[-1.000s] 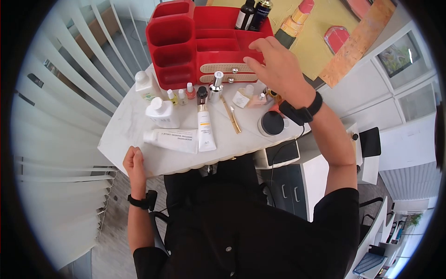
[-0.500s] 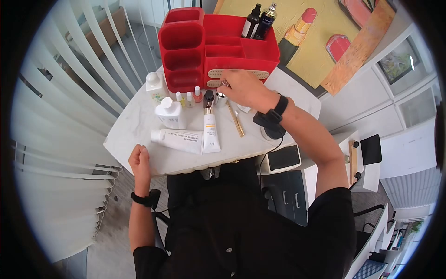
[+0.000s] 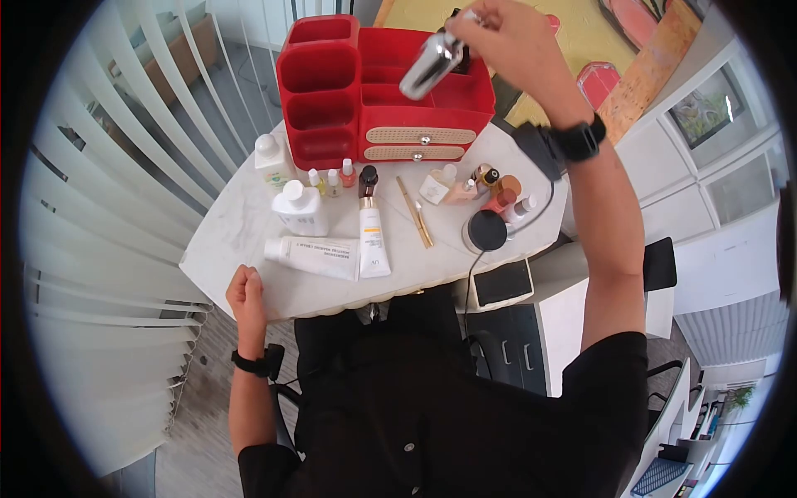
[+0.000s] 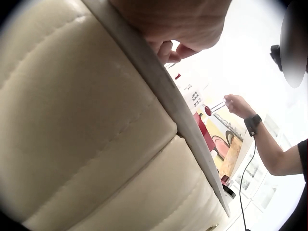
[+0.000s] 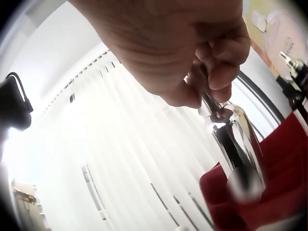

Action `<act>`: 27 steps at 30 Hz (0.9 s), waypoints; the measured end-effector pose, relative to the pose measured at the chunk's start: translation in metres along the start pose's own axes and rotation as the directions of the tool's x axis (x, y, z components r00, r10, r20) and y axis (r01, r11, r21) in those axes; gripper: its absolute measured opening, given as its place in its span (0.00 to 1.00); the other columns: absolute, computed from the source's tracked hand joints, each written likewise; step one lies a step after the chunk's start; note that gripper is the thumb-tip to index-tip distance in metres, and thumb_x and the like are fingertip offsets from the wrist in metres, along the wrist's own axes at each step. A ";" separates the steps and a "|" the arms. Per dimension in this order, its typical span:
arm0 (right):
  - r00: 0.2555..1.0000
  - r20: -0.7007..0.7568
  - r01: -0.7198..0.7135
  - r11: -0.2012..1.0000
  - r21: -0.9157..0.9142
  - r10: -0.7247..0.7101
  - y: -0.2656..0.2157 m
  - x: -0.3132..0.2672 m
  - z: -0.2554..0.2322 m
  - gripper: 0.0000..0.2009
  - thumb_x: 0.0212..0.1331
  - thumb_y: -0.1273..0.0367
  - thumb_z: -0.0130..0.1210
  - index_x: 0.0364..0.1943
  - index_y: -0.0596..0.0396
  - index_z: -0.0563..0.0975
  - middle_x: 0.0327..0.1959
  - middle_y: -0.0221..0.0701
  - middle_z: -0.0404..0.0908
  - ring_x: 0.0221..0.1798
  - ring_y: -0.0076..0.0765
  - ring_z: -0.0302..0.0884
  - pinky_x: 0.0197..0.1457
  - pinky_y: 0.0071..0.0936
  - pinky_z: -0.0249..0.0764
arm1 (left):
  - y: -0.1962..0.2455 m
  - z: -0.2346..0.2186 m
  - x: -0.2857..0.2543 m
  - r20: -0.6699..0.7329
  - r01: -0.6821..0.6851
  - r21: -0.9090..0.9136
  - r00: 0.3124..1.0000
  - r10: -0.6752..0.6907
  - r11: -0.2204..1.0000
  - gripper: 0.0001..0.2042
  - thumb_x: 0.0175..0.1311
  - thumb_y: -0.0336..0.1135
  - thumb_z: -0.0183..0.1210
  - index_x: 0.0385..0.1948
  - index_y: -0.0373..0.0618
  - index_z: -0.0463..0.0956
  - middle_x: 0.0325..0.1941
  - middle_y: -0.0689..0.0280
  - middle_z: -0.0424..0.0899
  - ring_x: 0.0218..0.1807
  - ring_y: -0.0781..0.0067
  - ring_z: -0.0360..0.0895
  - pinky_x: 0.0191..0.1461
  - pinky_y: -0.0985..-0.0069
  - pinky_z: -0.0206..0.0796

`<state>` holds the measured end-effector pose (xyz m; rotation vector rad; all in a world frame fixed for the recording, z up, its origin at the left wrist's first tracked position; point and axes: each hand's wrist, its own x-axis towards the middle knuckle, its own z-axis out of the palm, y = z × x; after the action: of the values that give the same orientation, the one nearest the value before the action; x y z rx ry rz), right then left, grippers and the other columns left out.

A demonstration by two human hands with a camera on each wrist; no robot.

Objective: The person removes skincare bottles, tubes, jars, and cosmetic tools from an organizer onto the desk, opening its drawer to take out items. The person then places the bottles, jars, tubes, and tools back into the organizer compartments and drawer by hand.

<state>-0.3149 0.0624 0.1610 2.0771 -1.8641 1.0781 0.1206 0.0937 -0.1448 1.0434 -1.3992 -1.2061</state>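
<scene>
My right hand (image 3: 519, 54) pinches a shiny silver cosmetic bottle (image 3: 432, 66) by its narrow top. The bottle hangs tilted over the red organizer (image 3: 318, 73), overlapping its right-hand compartments in the head view. In the right wrist view the mirror-like bottle (image 5: 236, 149) points down from the fingertips, with red plastic below it. At the table's front left edge my left hand (image 3: 246, 297) rests with loosely curled fingers, holding nothing. A white squeeze tube (image 3: 314, 256) lies closest to it.
On the white table (image 3: 224, 241) stand white pump bottles (image 3: 300, 207), nail polish bottles (image 3: 334, 183) and a black-lidded jar (image 3: 486, 231). An upright cream tube (image 3: 374, 241) and gold slim sticks (image 3: 418, 217) lie mid-table. A cable runs from the right wrist. Blinds (image 3: 108, 249) hang at left.
My right hand came down to the silver bottle in front of the drawers, took hold of it, and lifted it up over the organizer. The left hand stays at the table edge.
</scene>
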 end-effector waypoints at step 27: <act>0.995 0.009 0.092 0.904 -0.417 -0.096 0.082 0.075 0.090 0.13 0.61 0.66 0.60 0.38 0.65 0.77 0.30 0.58 0.83 0.35 0.65 0.83 0.40 0.53 0.78 | 0.010 0.001 -0.002 0.007 0.005 0.032 1.000 -0.005 0.999 0.14 0.74 0.29 0.51 0.24 0.47 0.62 0.25 0.78 0.61 0.30 0.88 0.54 0.34 0.82 0.47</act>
<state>-0.3557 -0.0658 0.1113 1.8796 -1.7751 0.5969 0.1194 0.0971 -0.1353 1.0662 -1.4261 -1.1960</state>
